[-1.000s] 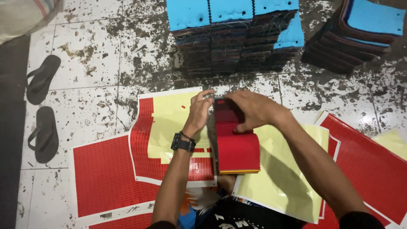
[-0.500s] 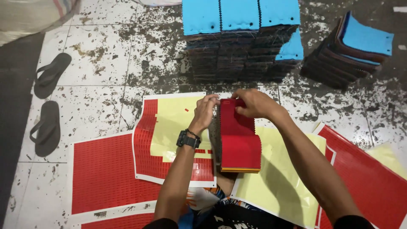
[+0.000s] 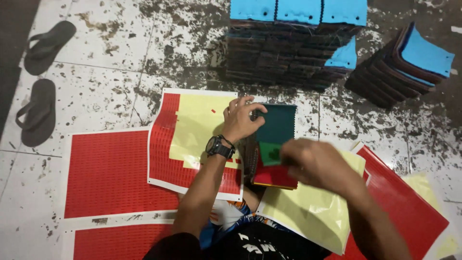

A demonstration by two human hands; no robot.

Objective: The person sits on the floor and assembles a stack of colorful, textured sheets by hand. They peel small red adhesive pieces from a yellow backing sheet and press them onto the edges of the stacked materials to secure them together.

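My left hand (image 3: 239, 120), with a black watch on the wrist, grips the far left edge of a small stack of covers held on edge between my knees. A dark green cover (image 3: 278, 126) faces up on that stack. A red cover (image 3: 273, 176) lies below it, nearer my body. My right hand (image 3: 315, 162) is blurred in motion just right of the green cover, over the red one. Its fingers look curled, but whether they hold anything is unclear.
Red sticker sheets (image 3: 115, 173) and yellow backing sheets (image 3: 308, 212) lie on the stained tile floor around me. A tall stack of blue-topped pieces (image 3: 293, 43) stands ahead, a leaning pile (image 3: 409, 62) at the right. Two dark sandals (image 3: 38, 110) lie at the left.
The red cover that faced up has come down toward me, and a dark green cover now shows. My right hand has pulled back from the stack's far edge; the left hand stays there.
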